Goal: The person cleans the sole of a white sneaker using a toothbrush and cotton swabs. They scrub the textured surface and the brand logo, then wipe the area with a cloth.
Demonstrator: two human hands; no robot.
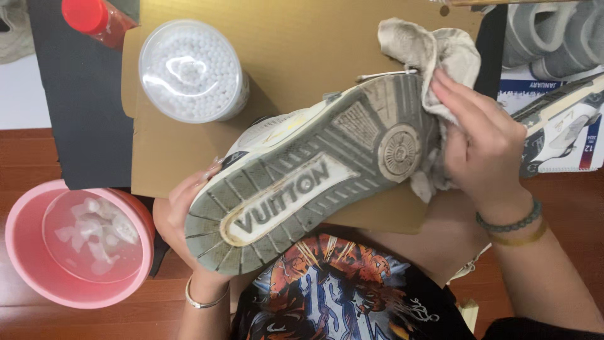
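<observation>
Sneaker (302,176) sole-up sits at the centre of the view, held above the person's lap and over the near edge of a brown cardboard sheet (302,44). Its grey and off-white rubber sole faces the camera, ridged and grimy, with a round tread disc toward the toe end. The left hand (179,214) is wrapped around the heel end from beneath, fingers closed on the upper. The right hand (481,141) is pressed flat, fingers together, clamping a dingy white cloth (434,50) against the toe end of the sneaker. I judge the sneaker moderately light and its sole stiff, with a softer upper; the treaded rubber should grip well unless wet, and the heel and the midfoot sides look like the sure places to hold it. The cloth is limp and bunches freely. Just beyond the sneaker, on the cardboard, stands a clear round tub of cotton swabs (192,69), and past that a red-capped bottle (94,19) on a dark mat (82,113). Left of the sneaker's heel a pink basin (28,264) of water holding pale scraps rests on the reddish wooden floor (566,201). Right of the sneaker, another sneaker (560,129) lies on printed paper, with a grey pair (553,34) beyond it. Bracelets circle both wrists, and a dark printed shirt (340,296) shows below the sneaker.
</observation>
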